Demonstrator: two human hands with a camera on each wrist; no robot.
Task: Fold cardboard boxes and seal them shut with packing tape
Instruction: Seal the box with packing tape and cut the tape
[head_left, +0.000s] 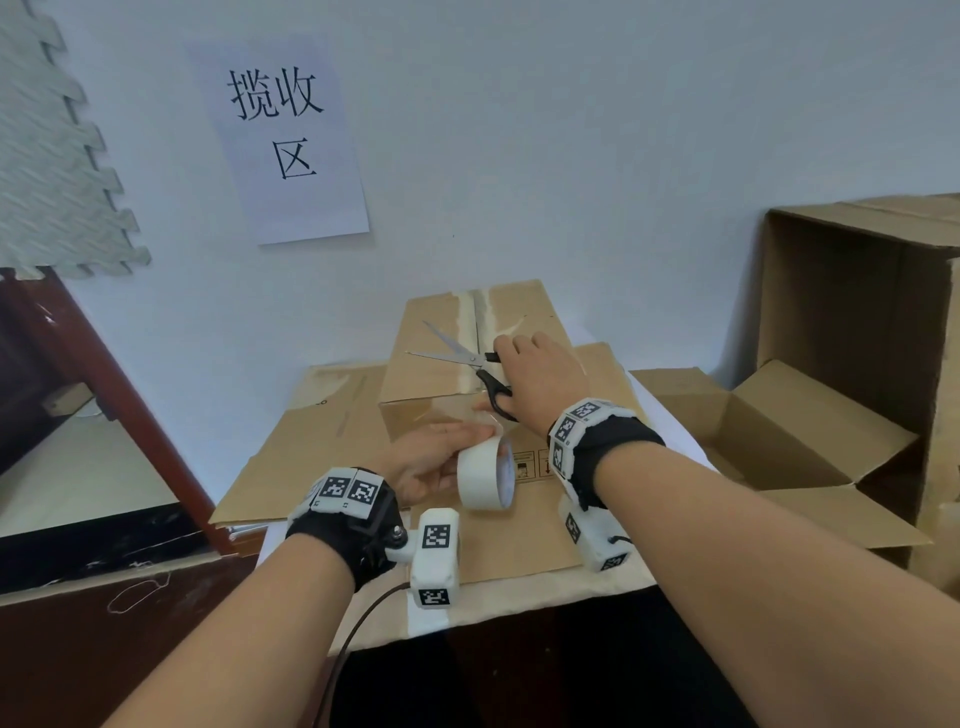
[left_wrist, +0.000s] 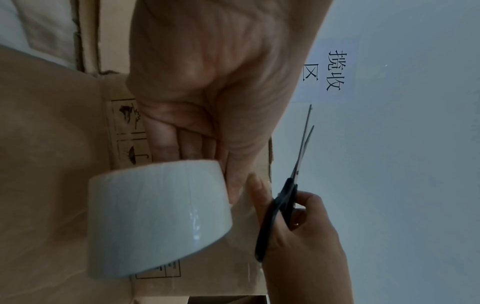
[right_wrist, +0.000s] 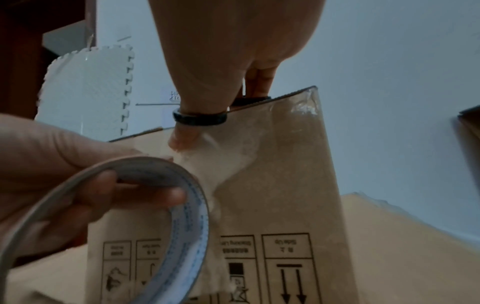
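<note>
**Tape run nearly ready for the cut**

Near the front edge of the bench, a folded cardboard box is sitting on a flattened sheet of cardboard, its top flaps already closed and a strip of clear tape running along the centre seam. The left hand is gripping the roll of packing tape, fingers curled through its core, holding it just off the box's near face. The right hand is holding black-handled scissors with the blades spread wide above the box top (thumb through one loop), while the thumb tip is pressing the tape down just under the top edge of the near face. I judge the top seam taped, with the strip still joined to the roll and waiting to be cut. More open boxes are standing towards the right edge, apparently unsealed.
</note>
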